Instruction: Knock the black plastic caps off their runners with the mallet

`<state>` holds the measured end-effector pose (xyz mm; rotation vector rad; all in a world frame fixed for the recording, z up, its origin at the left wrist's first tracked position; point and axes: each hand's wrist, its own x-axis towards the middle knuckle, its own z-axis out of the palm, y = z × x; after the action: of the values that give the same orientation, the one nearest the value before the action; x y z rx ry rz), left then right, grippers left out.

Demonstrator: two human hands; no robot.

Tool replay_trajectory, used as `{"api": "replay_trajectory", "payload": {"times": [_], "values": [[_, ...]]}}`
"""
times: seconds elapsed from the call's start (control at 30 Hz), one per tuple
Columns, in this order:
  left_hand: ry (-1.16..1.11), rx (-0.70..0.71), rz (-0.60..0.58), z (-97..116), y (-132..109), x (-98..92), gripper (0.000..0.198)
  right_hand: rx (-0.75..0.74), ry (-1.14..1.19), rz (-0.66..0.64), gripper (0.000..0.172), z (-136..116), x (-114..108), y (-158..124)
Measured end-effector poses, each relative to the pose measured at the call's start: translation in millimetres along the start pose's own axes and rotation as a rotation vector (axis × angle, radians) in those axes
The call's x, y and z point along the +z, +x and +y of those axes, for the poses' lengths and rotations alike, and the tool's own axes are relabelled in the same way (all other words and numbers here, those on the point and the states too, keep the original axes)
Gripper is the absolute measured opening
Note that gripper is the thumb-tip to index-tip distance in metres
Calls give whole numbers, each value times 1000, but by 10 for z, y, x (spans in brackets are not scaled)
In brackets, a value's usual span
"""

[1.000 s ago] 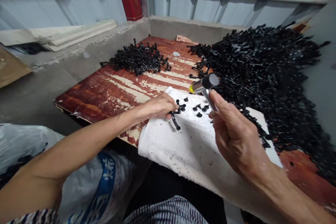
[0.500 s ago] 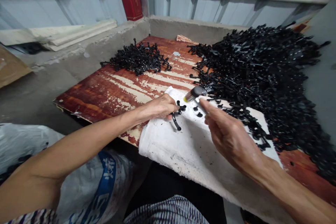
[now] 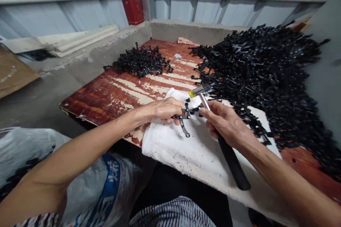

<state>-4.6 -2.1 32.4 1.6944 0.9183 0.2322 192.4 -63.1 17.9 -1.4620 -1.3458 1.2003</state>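
My left hand (image 3: 167, 110) is closed on a black jointed bracket (image 3: 183, 122), which it holds over the white cloth (image 3: 170, 145). My right hand (image 3: 222, 120) grips a small hammer (image 3: 233, 163) near its metal neck. The hammer's head, with a yellow face, points left above the cloth, and its black handle slants down toward me. Small black round caps (image 3: 195, 110) lie between the two hands, close to my right fingertips; whether those fingers touch one is unclear.
A large heap of black parts (image 3: 261, 64) covers the right side of the worn red table (image 3: 101, 95). A smaller pile (image 3: 142, 61) sits at the back left. Plastic bags (image 3: 87, 191) are below left, and a red tin (image 3: 133, 10) stands in the corner.
The hammer has swung round, so its whole handle now shows. My right hand has turned, with its fingertips nearer the caps. The bracket in my left hand has shifted slightly right and down.
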Motion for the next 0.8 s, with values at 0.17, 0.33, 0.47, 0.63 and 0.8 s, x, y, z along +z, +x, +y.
{"api": "replay_trajectory", "payload": {"times": [0.17, 0.33, 0.47, 0.63, 0.8], "values": [[42, 89, -74, 120, -61, 93, 12, 80, 161, -35, 33, -37, 73, -83], [-342, -57, 284, 32, -152, 215, 25, 70, 257, 66, 28, -22, 61, -205], [-802, -91, 254, -51, -192, 415, 29, 42, 301, 139, 27, 0, 68, -205], [-979, -74, 335, 27, -122, 604, 9, 59, 311, 108, 30, -13, 115, -274], [-808, -210, 378, 66, -66, 431, 19, 98, 309, 145, 37, 54, 9, -510]]}}
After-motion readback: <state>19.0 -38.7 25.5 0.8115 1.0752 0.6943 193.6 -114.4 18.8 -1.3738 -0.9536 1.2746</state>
